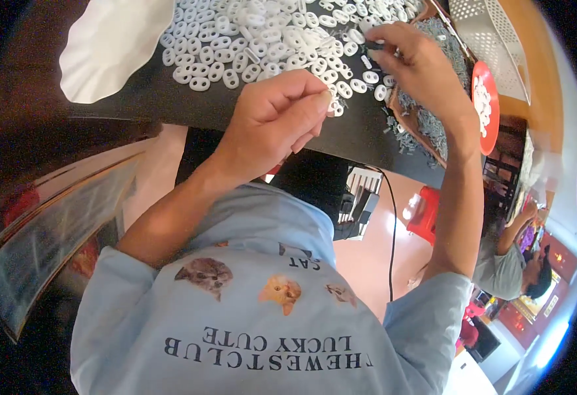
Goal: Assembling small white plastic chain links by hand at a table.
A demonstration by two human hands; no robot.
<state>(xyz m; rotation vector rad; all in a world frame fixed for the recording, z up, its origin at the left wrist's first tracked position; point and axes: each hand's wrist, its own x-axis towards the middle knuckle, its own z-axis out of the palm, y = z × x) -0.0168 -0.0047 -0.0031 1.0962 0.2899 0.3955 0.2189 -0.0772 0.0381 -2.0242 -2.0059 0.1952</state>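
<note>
From here I see the left hand [282,112] pinched closed at the black bench [143,105]'s edge, its contents hidden. The right hand [413,62] pinches a small dark piece [373,45] beside scattered white, oval, two-holed plastic pieces [270,52], near heaped thin grey bits [433,125].

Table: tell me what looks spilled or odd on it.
Grey bits lie scattered on the black table outside the brown rim, near the table's edge, while many more are heaped inside it. They look spilled over. The white pieces lie loose too, but in one broad spread; nothing looks clearly damaged.
</note>
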